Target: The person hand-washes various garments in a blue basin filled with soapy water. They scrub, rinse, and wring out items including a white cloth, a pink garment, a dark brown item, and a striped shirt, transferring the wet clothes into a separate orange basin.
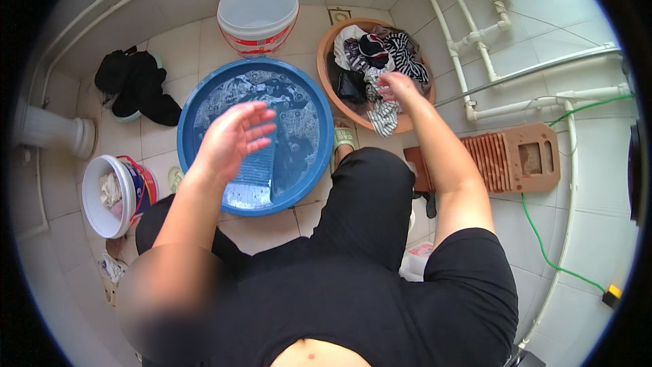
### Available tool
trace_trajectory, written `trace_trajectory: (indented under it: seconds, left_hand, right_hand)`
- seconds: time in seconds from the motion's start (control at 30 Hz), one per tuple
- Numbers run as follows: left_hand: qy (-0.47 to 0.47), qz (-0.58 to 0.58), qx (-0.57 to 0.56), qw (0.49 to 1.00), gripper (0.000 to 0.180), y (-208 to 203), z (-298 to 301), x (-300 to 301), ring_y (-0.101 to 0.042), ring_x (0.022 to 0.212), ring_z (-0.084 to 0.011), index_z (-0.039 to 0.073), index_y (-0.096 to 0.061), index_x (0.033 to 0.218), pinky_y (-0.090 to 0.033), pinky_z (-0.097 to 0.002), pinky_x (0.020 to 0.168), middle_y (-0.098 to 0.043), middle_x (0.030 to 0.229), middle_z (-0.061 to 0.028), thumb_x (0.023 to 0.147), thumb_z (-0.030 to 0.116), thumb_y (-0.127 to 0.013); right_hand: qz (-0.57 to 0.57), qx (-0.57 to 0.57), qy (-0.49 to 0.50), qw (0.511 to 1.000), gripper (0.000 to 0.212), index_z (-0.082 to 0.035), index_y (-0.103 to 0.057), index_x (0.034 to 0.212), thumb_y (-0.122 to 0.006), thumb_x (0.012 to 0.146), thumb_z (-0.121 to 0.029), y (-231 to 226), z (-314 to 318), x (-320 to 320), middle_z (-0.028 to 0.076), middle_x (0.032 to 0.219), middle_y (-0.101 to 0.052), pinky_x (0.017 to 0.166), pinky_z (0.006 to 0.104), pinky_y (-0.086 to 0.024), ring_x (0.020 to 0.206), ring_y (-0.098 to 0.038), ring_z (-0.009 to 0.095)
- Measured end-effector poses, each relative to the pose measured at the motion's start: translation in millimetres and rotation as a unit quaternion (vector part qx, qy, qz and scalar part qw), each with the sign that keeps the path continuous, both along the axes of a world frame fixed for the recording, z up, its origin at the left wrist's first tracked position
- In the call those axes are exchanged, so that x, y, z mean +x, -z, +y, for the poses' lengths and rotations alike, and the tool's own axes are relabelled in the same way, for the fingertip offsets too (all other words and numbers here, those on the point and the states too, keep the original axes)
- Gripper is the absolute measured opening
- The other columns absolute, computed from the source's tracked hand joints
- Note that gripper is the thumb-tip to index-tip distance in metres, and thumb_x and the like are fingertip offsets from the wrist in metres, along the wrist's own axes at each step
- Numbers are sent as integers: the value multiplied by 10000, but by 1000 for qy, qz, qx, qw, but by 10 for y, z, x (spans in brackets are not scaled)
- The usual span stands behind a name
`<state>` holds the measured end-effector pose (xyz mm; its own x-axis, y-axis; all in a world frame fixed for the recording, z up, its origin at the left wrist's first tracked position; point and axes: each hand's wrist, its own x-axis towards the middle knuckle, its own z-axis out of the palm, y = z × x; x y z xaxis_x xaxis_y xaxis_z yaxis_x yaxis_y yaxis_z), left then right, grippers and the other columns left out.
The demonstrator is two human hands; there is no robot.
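Note:
My left hand is raised over the round blue basin, fingers spread, holding nothing. Soapy water with foam fills that basin, and a blue washboard slopes into it from the near rim. On the right, my right hand is over a brown basin heaped with clothes. Its fingers look apart, right at a black-and-white striped garment that droops over the near rim; whether they touch it is unclear. A zebra-patterned cloth and a black garment lie in the heap.
Behind the blue basin stands a white bucket. Black clothes are piled at far left; another bucket with cloths stands nearer. A brown washboard lies right, beside a green cord. White pipes run along the wall.

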<state>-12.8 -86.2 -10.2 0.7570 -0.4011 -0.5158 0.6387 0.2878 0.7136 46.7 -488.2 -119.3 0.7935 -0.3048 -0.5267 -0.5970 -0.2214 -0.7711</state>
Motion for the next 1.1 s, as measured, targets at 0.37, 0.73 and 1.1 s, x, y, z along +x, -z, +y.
trace_trajectory:
  seconds: [0.37, 0.73, 1.1]
  left_hand:
    - [-19, 125, 50, 991, 337, 318, -163, 411, -567, 980, -251, 18, -489, 1131, -473, -354, 801, -560, 1106, -149, 899, 251, -416]
    - [-44, 153, 39, 987, 351, 574, -331, 840, -565, 994, -263, 15, -488, 1140, -470, -370, 822, -564, 1103, -149, 902, 261, -414]
    - [-20, 180, 59, 982, 314, 608, -375, 622, -580, 954, -247, 21, -512, 1092, -477, -354, 783, -580, 1070, -141, 890, 253, -446]
  right_hand:
    - [-118, -273, -87, 951, 534, 24, -404, 1247, -502, 771, -196, 2237, -383, 1366, 246, 1167, -512, 955, 354, -357, 1123, -465, 359]
    - [133, -425, -418, 792, 355, -32, -547, 1047, -588, 760, -236, 2256, -282, 977, 184, 1005, -608, 778, 399, -468, 937, -588, 330]
    - [-422, 195, 208, 861, 149, -85, -490, 775, -607, 746, 4, 285, -204, 834, -29, 718, -507, 620, 201, -392, 645, -463, 58]
